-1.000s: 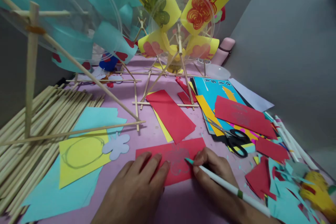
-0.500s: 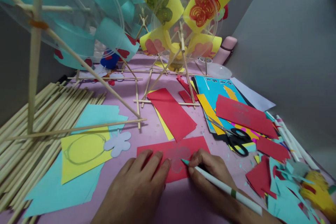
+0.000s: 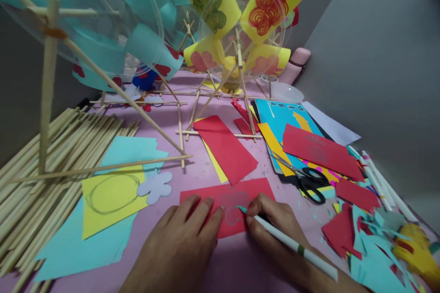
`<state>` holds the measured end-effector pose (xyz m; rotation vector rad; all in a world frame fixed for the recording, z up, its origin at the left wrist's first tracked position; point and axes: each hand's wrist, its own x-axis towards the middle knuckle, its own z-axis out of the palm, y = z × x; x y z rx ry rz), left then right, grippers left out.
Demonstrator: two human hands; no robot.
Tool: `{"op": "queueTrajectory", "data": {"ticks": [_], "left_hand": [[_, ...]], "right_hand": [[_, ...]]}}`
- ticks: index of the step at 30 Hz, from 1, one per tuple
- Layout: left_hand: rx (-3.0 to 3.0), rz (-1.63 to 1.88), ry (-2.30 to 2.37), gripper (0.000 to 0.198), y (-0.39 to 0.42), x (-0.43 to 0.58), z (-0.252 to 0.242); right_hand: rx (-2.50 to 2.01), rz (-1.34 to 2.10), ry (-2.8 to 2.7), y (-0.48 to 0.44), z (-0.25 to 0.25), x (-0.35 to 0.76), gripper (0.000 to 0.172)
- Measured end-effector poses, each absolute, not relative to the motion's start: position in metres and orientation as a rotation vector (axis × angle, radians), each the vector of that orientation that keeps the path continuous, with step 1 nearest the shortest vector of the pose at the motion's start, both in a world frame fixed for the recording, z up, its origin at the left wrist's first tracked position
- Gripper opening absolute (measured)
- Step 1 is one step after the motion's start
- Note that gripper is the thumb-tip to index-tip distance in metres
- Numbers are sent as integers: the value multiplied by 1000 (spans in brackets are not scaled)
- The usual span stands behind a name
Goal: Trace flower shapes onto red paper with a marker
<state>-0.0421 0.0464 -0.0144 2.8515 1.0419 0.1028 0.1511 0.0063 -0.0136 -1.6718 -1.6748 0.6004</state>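
A red paper strip (image 3: 264,187) lies crosswise on the pink-purple table before me, bearing a faint drawn shape like a butterfly or flower. My left hand (image 3: 184,238) rests flat over its left part, fingers spread. In my right hand (image 3: 271,224) is a white felt-tip pen (image 3: 288,241) with a green tip, pinched between thumb and fingers. The tip meets the paper at the drawing. Just beyond lies another red strip (image 3: 227,149) on top of yellow paper. To the left are a yellow sheet (image 3: 113,199) with a drawn oval and a pale lilac flower cutout (image 3: 155,187).
Wooden sticks (image 3: 68,160) are piled at left. Stick-framed wheels, one with light-blue paper (image 3: 144,46) and one with yellow paper (image 3: 213,4), stand behind. Black-handled scissors (image 3: 311,183) lie right, near paper scraps (image 3: 371,261) and pens (image 3: 380,183).
The pen has shifted very slightly over the drawing, its rear end dipping a little to the left. My left hand stays put on the red paper.
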Motion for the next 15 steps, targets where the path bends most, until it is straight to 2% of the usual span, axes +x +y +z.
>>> {"op": "queueTrajectory", "data": {"ticks": [15], "left_hand": [[2839, 204, 1053, 37, 45, -40, -16]], "right_hand": [[-1633, 823, -1521, 4, -16, 158, 8]]}}
